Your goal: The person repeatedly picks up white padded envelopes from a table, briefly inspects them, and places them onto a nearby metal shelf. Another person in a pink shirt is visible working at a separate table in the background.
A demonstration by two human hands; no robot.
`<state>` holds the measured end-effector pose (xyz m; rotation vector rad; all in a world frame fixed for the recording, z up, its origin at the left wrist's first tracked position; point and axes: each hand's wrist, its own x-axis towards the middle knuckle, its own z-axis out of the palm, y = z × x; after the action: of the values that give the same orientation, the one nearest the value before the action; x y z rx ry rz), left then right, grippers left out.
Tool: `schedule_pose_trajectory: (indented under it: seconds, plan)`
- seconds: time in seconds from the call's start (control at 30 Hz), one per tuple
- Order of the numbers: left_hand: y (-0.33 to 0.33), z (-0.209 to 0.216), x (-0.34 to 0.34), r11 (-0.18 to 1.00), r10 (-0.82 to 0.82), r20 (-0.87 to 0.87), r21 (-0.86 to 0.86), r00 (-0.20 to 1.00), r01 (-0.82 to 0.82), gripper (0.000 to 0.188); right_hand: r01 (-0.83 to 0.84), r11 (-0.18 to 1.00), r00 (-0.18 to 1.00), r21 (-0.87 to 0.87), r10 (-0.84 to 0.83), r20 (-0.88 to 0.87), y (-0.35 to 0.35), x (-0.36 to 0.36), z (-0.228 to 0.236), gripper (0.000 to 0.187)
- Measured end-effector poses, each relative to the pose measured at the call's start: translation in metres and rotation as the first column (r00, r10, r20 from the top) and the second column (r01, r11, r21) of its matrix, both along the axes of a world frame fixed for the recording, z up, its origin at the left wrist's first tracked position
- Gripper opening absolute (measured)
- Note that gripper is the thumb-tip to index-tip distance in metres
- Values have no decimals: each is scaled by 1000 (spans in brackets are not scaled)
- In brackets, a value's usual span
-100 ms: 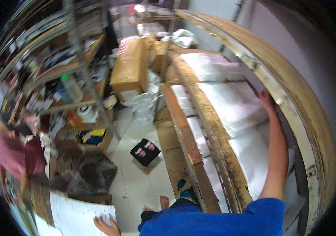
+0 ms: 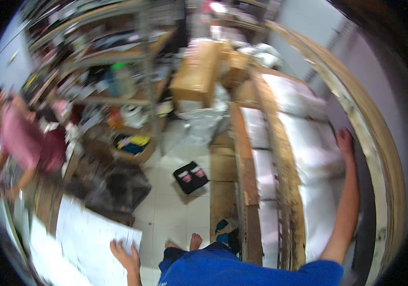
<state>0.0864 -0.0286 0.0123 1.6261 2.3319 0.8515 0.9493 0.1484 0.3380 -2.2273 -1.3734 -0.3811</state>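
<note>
Your left hand [image 2: 125, 257] is at the lower edge of the view, fingers spread and unclenched over the right end of a large, flat white sheet [image 2: 92, 238]. The sheet lies at lower left, on top of other pale sheets, near a brown wooden edge [image 2: 47, 207].

Your right arm stretches along the shelving on your right. Your right hand [image 2: 344, 140] is just beside a plump white pack in shiny clear plastic [image 2: 309, 138] — fingers look curled, but blur hides them, so you cannot tell whether they grasp anything. That pack sits in a row of similar ones on a worn wooden shelf [image 2: 276, 131], with smaller white packs [image 2: 263, 174] on the level below.

Ahead of your bare feet [image 2: 195, 242], a black folded cloth bundle with pink-and-white prints [image 2: 191, 178] lies on the pale tiled floor [image 2: 168, 198]. A tall brown cardboard box [image 2: 195, 71] stands beyond it. Far left, a person in a pink shirt [image 2: 21, 133] leans over a work surface.
</note>
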Motion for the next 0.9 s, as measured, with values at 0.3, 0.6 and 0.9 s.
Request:
schedule_pose_trajectory:
  seconds: [0.3, 0.6, 0.9]
  plan:
    - [25, 44, -41, 980, -31, -47, 194, 998, 39, 49, -641, 767, 745, -20, 616, -255, 114, -279, 18, 20]
    - [0, 52, -90, 971, -132, 260, 228, 957, 72, 29, -855, 506, 398, 117, 784, -477, 182, -522, -133, 17]
    - [-60, 62, -167, 908, 362, -77, 252, 929, -333, 26, -941, 290, 253, -173, 267, -930, 53, -670, -368, 14]
